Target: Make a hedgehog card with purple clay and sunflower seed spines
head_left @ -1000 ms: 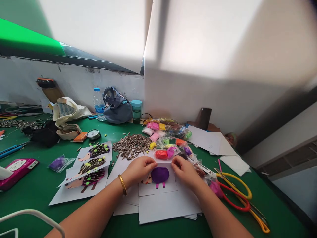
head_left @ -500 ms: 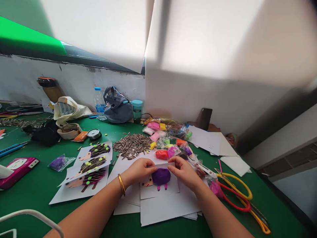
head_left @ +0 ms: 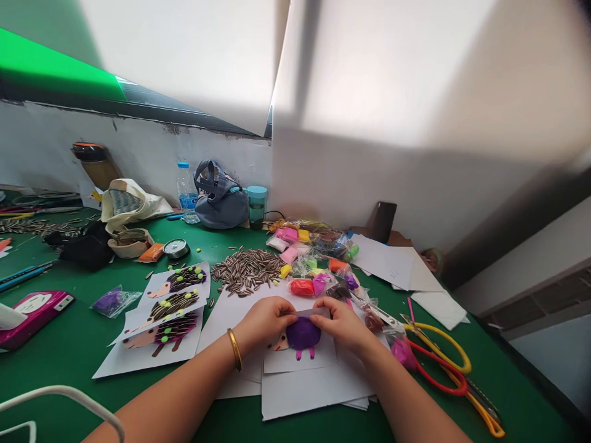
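The left hand [head_left: 266, 321] and right hand [head_left: 340, 326] pinch a thin pale strip [head_left: 314, 312] between their fingers, just above a soft purple clay lump [head_left: 303, 335]. It sits on a light, floppy paper card [head_left: 300, 363], best held by its edges. Beyond the hands, sunflower seeds [head_left: 247, 272] heap on the green desk [head_left: 60, 381].

A craft workroom is indicated: a green counter [head_left: 55, 375] is spread with clay packets [head_left: 302, 287], sunflower seeds [head_left: 247, 272], scissors [head_left: 438, 362] and paper hedgehog collages [head_left: 173, 311], and a white wall [head_left: 138, 160] is seen behind.
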A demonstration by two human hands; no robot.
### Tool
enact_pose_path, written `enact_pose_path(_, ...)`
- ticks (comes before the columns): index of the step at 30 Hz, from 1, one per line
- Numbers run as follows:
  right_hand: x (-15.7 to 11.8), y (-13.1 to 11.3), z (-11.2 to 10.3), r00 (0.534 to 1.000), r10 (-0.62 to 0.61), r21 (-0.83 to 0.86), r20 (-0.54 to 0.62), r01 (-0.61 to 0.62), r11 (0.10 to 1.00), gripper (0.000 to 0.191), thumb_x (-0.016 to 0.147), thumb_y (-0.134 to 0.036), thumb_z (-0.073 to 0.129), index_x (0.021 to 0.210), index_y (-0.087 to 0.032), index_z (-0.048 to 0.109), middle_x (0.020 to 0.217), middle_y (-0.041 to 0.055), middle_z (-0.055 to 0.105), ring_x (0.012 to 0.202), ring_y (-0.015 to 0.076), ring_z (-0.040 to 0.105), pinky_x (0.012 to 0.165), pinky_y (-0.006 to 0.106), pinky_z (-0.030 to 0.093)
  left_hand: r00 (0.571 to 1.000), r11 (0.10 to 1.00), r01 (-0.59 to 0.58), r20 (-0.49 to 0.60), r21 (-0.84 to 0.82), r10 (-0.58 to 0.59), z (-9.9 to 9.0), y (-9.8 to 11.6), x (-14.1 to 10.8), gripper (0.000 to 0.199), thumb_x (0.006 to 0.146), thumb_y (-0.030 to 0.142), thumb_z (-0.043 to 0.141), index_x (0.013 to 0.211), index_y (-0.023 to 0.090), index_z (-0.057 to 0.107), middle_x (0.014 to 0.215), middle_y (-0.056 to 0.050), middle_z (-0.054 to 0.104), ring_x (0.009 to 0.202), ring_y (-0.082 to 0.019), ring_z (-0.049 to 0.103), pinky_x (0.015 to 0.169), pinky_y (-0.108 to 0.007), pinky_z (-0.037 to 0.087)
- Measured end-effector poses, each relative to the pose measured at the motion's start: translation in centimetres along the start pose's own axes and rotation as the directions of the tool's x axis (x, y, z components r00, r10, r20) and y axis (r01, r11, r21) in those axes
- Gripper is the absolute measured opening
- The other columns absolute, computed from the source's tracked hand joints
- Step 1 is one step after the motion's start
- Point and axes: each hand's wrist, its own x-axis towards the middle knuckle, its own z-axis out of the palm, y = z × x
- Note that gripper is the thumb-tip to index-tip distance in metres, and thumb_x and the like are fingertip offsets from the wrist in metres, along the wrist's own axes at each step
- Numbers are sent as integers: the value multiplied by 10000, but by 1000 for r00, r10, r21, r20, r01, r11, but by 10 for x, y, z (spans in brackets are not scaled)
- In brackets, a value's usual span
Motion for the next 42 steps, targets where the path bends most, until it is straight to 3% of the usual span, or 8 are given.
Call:
enact_pose_path(3,0,1,-2,999,13,-51,-43,-16,999,210,780,-360,575,868,-184,647,837,17,655,778,180,581,671,258,421,990,990,-89,-100,112,101,0,2,1,185,838,331,598,931,235,726,910,-22,713,869,-197,613,784,-294,426)
enact_pose_path(8,3,3,-1,986,44,-249,-158,-83,965,200,799,-339,553,900,-200,656,910,35,697,843,210,617,728,292,425,921,961,-159,-316,228,228,-6,3,0,254,834,280,651,1082,231,679,1081,-67,667,1026,-227,572,917,-353,416)
enact_pose_path(12,2,2,-3,989,16,-322,-147,-63,945,234,835,-339,539,979,-202,663,989,53,705,905,221,629,771,308,438,916,912,-340,-137,229,376,-5,4,-3,244,845,272,636,1082,235,679,1073,-63,679,1031,-222,577,924,-353,427)
enact_pose_path(17,-1,2,-14,994,-69,-388,-89,29,921,304,879,-302,509,1114,-180,660,1154,98,661,1059,226,595,909,332,428,862,828,-502,70,251,502,2,13,-9,385,856,363,620,1230,270,608,1216,-59,650,1131,-248,554,1000,-391,383)
enact_pose_path(22,0,4,-22,993,-76,-465,-88,27,885,296,904,-245,464,1095,-199,686,1100,80,655,1023,204,595,897,317,432,880,832,-473,105,291,464,8,16,-13,388,880,367,584,1262,296,583,1331,-53,587,1216,-267,507,1040,-424,338)
enact_pose_path(27,-5,-2,-26,990,-87,-514,-115,16,858,279,888,-249,480,1013,-249,730,1000,56,635,953,198,599,814,295,440,928,903,-368,22,223,373,7,11,-11,533,782,355,704,1285,267,548,1279,-76,607,1191,-270,519,1021,-413,367)
enact_pose_path(33,-14,-13,-27,992,-95,-572,79,123,811,333,881,-222,472,1069,-327,726,913,33,628,886,183,595,722,269,402,968,962,-249,9,115,250,-2,5,-9,983,599,385,838,1441,294,340,1279,-56,611,1216,-286,502,1025,-416,371)
enact_pose_path(42,-14,-14,-18,986,-94,-571,138,156,806,356,873,-190,458,1086,-298,722,903,51,635,888,184,592,759,259,411,970,964,-244,41,108,241,-3,4,-8,1017,586,379,838,1454,306,313,1287,-55,606,1219,-298,493,1026,-433,353)
